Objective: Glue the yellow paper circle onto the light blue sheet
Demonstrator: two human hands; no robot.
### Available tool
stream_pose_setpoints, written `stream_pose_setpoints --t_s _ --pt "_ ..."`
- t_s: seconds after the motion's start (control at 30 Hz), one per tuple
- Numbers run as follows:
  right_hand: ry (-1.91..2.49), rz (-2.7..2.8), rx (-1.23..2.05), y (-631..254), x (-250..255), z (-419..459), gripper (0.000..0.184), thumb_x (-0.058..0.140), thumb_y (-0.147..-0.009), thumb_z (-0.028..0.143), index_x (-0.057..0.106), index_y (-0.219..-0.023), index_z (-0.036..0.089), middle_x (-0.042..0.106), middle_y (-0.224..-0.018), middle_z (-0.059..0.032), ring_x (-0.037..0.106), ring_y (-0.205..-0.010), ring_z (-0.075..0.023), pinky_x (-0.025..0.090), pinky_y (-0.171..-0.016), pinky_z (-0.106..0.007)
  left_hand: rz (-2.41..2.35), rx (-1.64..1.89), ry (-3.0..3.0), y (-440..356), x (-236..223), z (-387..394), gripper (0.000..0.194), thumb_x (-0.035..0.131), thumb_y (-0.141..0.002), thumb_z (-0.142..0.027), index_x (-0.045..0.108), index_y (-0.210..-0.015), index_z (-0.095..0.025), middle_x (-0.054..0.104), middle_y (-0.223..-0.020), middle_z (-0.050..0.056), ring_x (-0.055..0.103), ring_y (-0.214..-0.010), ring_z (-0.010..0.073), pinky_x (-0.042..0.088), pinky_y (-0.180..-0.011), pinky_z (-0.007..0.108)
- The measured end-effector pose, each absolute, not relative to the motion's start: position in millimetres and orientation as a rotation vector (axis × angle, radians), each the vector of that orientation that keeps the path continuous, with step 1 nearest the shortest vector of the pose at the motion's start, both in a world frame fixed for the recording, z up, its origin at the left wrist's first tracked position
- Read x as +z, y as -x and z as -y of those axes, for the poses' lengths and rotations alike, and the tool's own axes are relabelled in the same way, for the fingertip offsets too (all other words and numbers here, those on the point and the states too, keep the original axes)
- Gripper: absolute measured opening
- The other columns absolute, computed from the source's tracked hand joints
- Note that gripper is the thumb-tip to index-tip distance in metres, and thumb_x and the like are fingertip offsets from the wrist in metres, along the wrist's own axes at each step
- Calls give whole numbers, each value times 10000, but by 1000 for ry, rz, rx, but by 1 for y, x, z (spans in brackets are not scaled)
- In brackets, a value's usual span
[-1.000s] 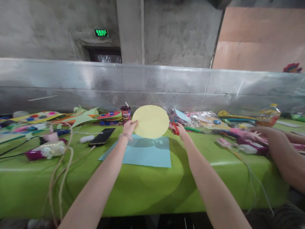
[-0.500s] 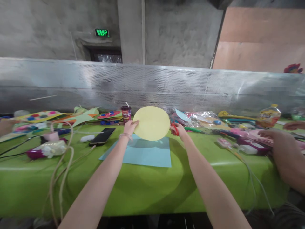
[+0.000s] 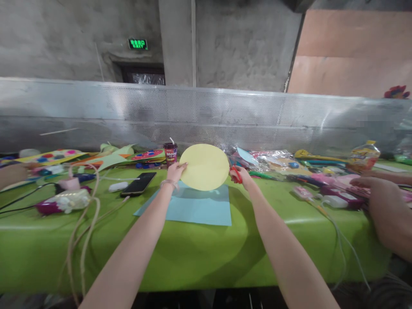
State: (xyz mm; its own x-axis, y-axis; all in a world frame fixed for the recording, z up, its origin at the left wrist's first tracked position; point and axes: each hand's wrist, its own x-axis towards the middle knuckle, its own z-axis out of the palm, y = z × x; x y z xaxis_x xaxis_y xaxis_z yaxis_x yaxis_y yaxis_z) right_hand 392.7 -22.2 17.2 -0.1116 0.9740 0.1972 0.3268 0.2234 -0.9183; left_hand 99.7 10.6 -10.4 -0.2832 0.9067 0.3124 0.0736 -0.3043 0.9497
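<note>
A round piece of pale yellow paper [image 3: 204, 167] is held up over the table, its left edge pinched in my left hand [image 3: 175, 171]. My right hand [image 3: 243, 177] is closed around red-handled scissors [image 3: 236, 174] beside the right edge of the yellow paper. The scissor blades hardly show, so I cannot tell whether they touch the paper. Below lies a light blue sheet of paper [image 3: 199, 210], flat on the green tablecloth [image 3: 193, 253] and partly covered by the yellow round and my left arm.
To the left are a black phone [image 3: 139, 184], a white case [image 3: 118, 186] and a power strip [image 3: 64, 201] with cables. A dark drink cup [image 3: 170, 153] stands behind my left hand. Another person's hand [image 3: 380, 193] rests at the right, near a juice bottle [image 3: 363, 155].
The yellow paper has turned slightly, its right edge shifting a little away from the scissors. At both sides, other people's hands have moved slightly. My arms are almost still.
</note>
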Motion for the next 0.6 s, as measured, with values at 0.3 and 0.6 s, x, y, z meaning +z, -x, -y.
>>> stream_pose_setpoints --t_s 0.3,0.6 --pt "1244 1628 920 -392 19 27 232 518 -871 320 560 -1008 137 595 -901 -27 577 -694 -109 499 -594 -270 -1333 1622 -1361 -101 -8 -7 225 544 -859 -299 573 -993 -122 599 -962 52 592 -816 155 506 -714 339" --pt "1271 1612 920 -391 21 27 210 500 -882 321 569 -982 151 598 -881 -22 568 -667 -97 494 -579 -254 -1265 1711 -1289 -100 -9 -9 250 535 -864 -300 558 -1045 -129 589 -1010 62 591 -845 166 508 -725 350"
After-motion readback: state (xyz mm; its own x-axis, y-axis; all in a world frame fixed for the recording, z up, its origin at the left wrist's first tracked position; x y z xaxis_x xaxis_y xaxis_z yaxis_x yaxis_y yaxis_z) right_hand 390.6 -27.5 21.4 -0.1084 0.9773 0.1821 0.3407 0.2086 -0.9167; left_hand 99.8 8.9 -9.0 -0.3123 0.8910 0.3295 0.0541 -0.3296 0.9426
